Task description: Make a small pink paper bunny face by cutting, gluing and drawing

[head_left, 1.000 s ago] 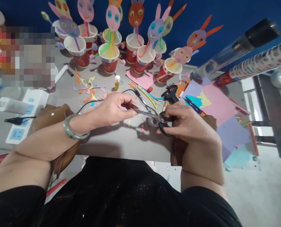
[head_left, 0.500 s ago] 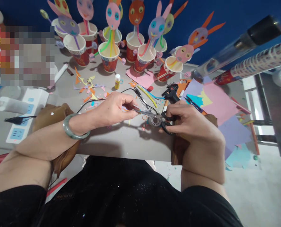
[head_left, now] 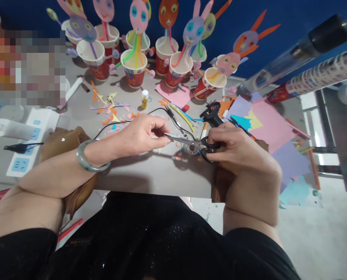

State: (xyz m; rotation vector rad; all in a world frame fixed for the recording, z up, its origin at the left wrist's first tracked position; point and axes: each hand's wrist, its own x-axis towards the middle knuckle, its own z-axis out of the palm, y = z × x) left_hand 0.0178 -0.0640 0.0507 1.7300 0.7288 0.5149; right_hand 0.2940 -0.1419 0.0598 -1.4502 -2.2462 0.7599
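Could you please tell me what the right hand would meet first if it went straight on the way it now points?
The right hand, scissors leading, would probably meet the left hand first, though depth there is hard to judge.

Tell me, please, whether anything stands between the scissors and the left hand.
Nothing visible does: the scissors in the right hand point straight at the left hand, their tips at its pinched fingers. A small round roll shows beneath them, seemingly out of the way.
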